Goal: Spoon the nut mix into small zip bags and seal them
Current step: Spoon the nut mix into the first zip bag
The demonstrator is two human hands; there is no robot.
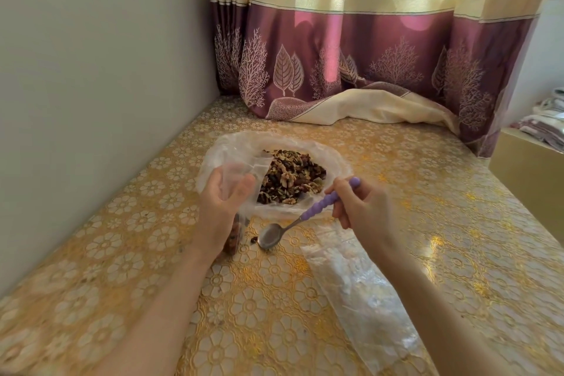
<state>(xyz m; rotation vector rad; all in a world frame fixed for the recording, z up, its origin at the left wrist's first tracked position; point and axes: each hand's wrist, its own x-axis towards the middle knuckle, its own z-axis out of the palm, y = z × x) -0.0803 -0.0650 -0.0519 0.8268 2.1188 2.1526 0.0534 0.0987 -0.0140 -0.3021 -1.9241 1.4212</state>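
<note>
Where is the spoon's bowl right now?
In the head view the spoon is gripped by the right hand; its empty bowl hangs low over the table, just near of the nut mix.

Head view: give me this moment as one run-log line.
left hand: holds small zip bag | right hand: grips spoon, bowl empty, low over table | nut mix: on open plastic | filled bag: under left wrist

The table (427, 192) (gold floral cover) bears a plastic sheet (335, 162) heaped with nut mix (293, 174), and empty bags (360, 293).
</note>
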